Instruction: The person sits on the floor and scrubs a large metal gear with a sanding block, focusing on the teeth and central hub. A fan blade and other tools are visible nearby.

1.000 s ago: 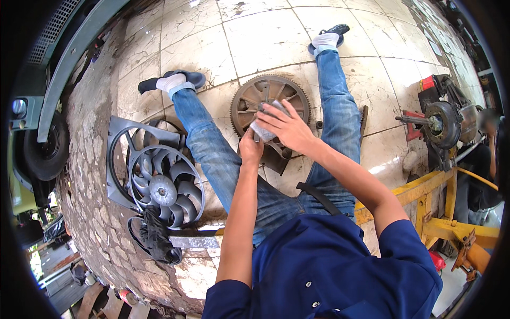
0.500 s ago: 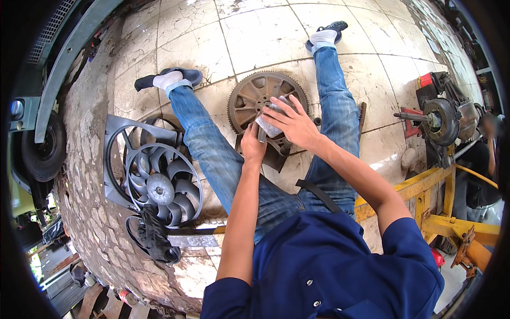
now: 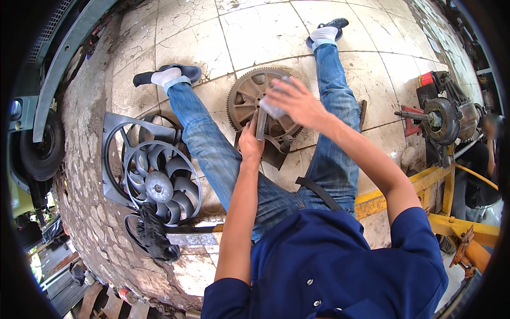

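Grey metal bar [image 3: 262,125]: we grip it with our left hand [image 3: 250,141] closed, overlapping the toothed wheel [image 3: 245,110] at 6 o'clock. Our right hand [image 3: 298,103], blurred, covers a grey pad [image 3: 272,110] at the bar's 2 o'clock; we cannot tell its finger closure.

A worker's right hand [image 3: 298,103], sharp a second ago and now blurred, has swung forward and rightward with its gray pad [image 3: 272,109], away from the left hand [image 3: 249,143], baring more of a narrow metal bar [image 3: 261,126] beside the pad over a toothed wheel [image 3: 240,110].
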A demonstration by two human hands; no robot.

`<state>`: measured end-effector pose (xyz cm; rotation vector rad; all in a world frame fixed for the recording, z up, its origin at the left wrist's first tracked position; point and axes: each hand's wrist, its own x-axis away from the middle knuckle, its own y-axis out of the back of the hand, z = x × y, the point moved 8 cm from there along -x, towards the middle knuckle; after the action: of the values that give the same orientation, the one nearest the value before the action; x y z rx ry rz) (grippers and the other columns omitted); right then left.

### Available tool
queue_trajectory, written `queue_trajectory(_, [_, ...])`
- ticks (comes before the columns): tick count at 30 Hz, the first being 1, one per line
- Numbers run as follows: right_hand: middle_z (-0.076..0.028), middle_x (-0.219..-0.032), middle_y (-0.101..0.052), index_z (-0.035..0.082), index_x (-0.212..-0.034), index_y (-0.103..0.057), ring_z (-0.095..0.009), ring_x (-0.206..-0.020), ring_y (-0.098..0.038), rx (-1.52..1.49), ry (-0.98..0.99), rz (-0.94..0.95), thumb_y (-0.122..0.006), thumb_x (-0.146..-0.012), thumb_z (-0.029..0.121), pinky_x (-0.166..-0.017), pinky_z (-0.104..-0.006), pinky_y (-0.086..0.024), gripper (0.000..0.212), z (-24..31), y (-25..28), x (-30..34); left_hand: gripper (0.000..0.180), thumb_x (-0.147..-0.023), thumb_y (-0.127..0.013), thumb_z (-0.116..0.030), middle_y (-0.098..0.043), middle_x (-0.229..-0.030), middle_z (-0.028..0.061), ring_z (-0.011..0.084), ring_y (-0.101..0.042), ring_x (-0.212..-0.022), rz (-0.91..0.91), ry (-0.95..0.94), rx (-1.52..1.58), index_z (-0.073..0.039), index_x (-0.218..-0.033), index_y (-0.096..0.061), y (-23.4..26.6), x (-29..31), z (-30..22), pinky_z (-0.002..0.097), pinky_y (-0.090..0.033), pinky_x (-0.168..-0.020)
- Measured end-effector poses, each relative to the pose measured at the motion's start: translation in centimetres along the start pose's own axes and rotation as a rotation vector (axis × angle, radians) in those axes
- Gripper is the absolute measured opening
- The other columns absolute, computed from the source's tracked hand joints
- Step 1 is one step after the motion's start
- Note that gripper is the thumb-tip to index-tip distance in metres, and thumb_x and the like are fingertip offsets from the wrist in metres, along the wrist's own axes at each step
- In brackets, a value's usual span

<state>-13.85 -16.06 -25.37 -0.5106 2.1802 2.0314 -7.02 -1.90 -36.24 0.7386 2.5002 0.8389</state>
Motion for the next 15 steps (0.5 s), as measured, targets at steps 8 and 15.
queue_trajectory(8, [0.003, -0.155, -0.041, 0.025, -0.145, -0.047, -0.019, -0.146, -0.031, -0.030, -0.212, 0.039, -0.056, -0.084, 0.003, -0.121, -0.0457, -0.024, 0.066, -2.6, -1.3, 1.1, 0.055, -0.085, -0.068, -0.013, -0.067, -0.106, 0.0179, 0.0399, -0.065, -0.093, 0.046, -0.057, -0.067, -0.017, -0.138, -0.057, 0.1, 0.0, -0.7, 0.0462, -0.053, -0.079])
queue_trajectory(15, [0.001, -0.152, -0.044, 0.018, -0.146, -0.046, -0.018, -0.144, -0.034, -0.082, -0.164, 0.019, -0.052, -0.081, -0.004, -0.121, -0.0469, -0.022, 0.070, -2.7, -1.8, 2.2, 0.066, -0.076, -0.066, -0.001, -0.067, -0.108, 0.0113, 0.0340, -0.064, -0.098, 0.168, -0.079, -0.133, -0.022, -0.138, -0.058, -0.2, -0.5, -2.4, 0.0426, -0.053, -0.085])
